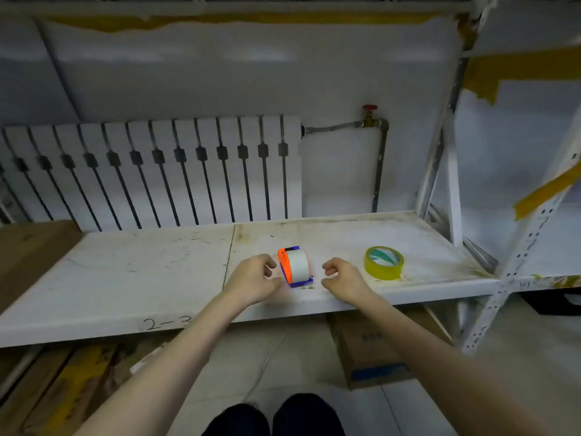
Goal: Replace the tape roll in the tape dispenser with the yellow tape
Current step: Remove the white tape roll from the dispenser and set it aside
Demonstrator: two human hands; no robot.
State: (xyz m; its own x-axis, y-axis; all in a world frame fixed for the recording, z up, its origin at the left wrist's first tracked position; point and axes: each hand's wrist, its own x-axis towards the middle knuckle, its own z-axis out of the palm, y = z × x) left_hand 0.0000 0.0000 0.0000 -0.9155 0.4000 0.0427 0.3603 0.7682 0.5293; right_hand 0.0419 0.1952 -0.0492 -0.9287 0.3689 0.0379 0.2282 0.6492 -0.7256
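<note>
Shelf (157,265), tape dispenser (295,267) between hands, yellow tape (384,263) right

One view only, head cam, wide-angle w/ bent edges. Looks fwd and down from above the scuffed white metal shelf board (157,262), close enough that both forearms reach in from the bottom edge. Beyond the board, the white ribbed wall radiator (151,171) fills the mid frame. Below the board's front edge, floor and dark knees show. No 2nd view to share.
</note>
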